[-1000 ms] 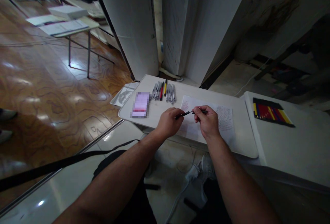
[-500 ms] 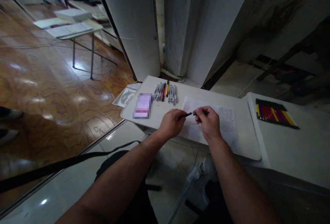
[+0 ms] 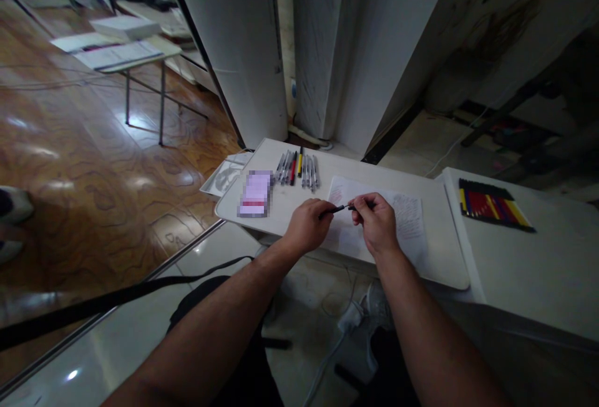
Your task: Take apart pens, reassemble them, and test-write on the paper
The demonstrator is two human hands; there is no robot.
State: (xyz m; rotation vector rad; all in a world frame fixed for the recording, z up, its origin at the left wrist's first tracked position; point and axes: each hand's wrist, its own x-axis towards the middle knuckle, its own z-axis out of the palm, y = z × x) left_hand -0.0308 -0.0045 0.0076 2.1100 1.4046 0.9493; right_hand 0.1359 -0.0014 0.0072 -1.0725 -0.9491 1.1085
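Observation:
Above the written paper sheet (image 3: 407, 220), my two hands meet over the small white table (image 3: 440, 254). My left hand (image 3: 306, 226) is closed around a slim black pen (image 3: 337, 209), its thin end toward the right. A short black piece, perhaps the cap (image 3: 352, 208), sits pinched in my right hand (image 3: 378, 223); my fingers cover much of it. The two black parts are nearly end to end, and whether they touch is too small to tell. Several clear pens (image 3: 309, 173) lie in a row beyond my left hand, with a red pen (image 3: 293, 168) and a yellow pen (image 3: 300, 162) among them.
A phone-like pixelated object (image 3: 255, 195) lies at the table's left end. On the adjoining white surface (image 3: 528, 269) rests a row of black-ended coloured pens (image 3: 496, 204). A power strip (image 3: 350, 316) and its cable lie on the floor below. Another person's shoe (image 3: 14, 204) shows far left.
My view has shifted slightly, so the table sits a little further left. Both hands keep their grips, and the black parts stay close together. The shoes at the far left have moved.

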